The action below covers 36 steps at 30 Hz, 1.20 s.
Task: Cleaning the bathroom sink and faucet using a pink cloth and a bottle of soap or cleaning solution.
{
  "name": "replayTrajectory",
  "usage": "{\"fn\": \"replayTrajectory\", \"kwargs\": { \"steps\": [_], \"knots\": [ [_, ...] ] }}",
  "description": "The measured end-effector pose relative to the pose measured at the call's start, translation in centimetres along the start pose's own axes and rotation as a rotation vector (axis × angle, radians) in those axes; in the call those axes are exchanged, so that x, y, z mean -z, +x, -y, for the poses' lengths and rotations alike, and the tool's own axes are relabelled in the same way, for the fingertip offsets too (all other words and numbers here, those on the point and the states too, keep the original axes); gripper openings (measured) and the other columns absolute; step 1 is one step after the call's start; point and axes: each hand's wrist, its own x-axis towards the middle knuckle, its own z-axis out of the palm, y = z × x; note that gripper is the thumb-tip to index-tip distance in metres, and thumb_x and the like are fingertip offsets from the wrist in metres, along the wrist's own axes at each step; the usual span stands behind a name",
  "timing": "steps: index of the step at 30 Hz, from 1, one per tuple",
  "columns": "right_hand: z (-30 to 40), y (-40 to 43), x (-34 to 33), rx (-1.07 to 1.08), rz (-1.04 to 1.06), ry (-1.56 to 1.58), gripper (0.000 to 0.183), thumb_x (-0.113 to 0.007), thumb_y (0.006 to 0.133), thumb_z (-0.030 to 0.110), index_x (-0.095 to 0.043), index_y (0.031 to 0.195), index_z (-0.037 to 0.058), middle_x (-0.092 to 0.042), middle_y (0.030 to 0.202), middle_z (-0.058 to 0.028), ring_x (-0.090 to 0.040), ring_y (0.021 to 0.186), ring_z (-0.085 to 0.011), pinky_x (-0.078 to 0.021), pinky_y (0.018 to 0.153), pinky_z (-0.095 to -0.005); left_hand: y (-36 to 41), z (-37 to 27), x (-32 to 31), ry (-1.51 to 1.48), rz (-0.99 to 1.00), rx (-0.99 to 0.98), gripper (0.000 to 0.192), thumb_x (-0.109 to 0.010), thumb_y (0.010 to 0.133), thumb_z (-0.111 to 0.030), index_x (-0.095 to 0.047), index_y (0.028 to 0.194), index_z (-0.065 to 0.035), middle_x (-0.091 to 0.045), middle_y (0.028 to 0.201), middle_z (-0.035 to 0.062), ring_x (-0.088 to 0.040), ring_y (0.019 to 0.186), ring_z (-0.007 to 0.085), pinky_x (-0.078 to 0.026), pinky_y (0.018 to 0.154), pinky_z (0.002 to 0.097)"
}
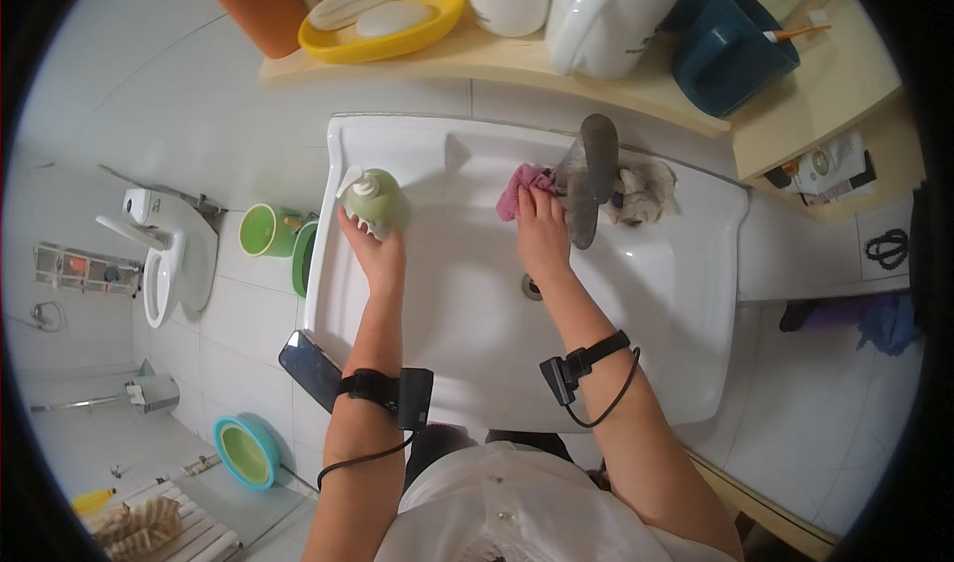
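Observation:
At the back left corner of the white washbasin (462, 323), my left hand (376, 245) is around the lower part of a green pump bottle (378, 193) with a white pump head. Some of my left fingers are hidden by the bottle. My right hand (542, 230) rests on a crumpled pink cloth (519, 191) at the basin's back ledge, fingers pressed on it. Right beside that hand stands the grey faucet (592, 174). A crumpled beige cloth (645, 193) lies on the faucet's other side. Below my right wrist, the drain (531, 288) is partly covered.
Above the basin, a wooden shelf (440, 70) holds a yellow soap dish (387, 44), a white mug (611, 25) and a dark blue cup (734, 55). A phone (309, 368) lies at the basin's left edge. A toilet (182, 256) and green bucket (267, 230) stand left.

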Motion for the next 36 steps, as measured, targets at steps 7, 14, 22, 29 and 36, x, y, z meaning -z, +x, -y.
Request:
{"fn": "replayTrajectory", "kwargs": {
  "steps": [7,14,22,29,36],
  "knots": [
    [8.3,0.2,-2.2,-0.067,-0.054,0.175,0.046,-0.063,0.088,0.015,-0.052,0.130,0.0005,-0.049,0.123,-0.0188,-0.048,0.108,-0.0413,-0.0395,0.102,-0.0489,-1.6,-3.4,3.7,0.026,-0.198,0.269,0.079,-0.053,0.078,0.000,-0.022,0.151,-0.0036,-0.038,0.144,0.0207,-0.047,0.127,0.0291,-0.039,0.103,0.0371],
    [15.5,0.4,-7.1,-0.381,-0.112,0.758,0.057,-0.054,0.095,0.019,-0.035,0.145,-0.0004,-0.030,0.140,-0.0317,-0.035,0.129,-0.0483,-0.0346,0.107,-0.0499,-1.3,-4.3,6.9,-0.084,-0.098,0.321,0.071,-0.055,0.077,0.001,-0.034,0.144,-0.0026,-0.041,0.142,0.0206,-0.048,0.128,0.0319,-0.042,0.101,0.0401],
    [14.4,-2.8,-7.3,-0.243,0.176,0.942,0.053,-0.052,0.093,0.014,-0.037,0.140,-0.0044,-0.040,0.135,-0.0314,-0.037,0.128,-0.0487,-0.0353,0.106,-0.0494,0.2,-3.5,2.5,0.122,0.041,0.082,0.090,-0.081,0.069,-0.013,-0.033,0.144,-0.0021,-0.046,0.139,0.0201,-0.048,0.127,0.0333,-0.042,0.103,0.0402],
    [15.1,-8.0,-3.4,-0.227,0.632,0.933,0.057,-0.068,0.082,0.022,-0.045,0.128,-0.0035,-0.057,0.121,-0.0298,-0.057,0.108,-0.0457,-0.0470,0.093,-0.0478,2.0,-3.0,0.7,0.091,0.162,-0.058,0.076,-0.083,0.070,-0.011,-0.043,0.134,-0.0049,-0.057,0.122,0.0109,-0.057,0.114,0.0229,-0.048,0.096,0.0347],
    [10.1,-9.6,-2.7,-0.490,0.646,1.230,0.050,-0.074,0.076,0.028,-0.058,0.113,-0.0010,-0.068,0.102,-0.0175,-0.068,0.089,-0.0259,-0.0533,0.081,-0.0373,-0.4,-4.9,-9.3,0.023,0.426,-0.142,0.081,-0.084,0.067,-0.015,-0.043,0.136,-0.0030,-0.053,0.127,0.0150,-0.055,0.116,0.0271,-0.046,0.098,0.0399]
  ]
}}
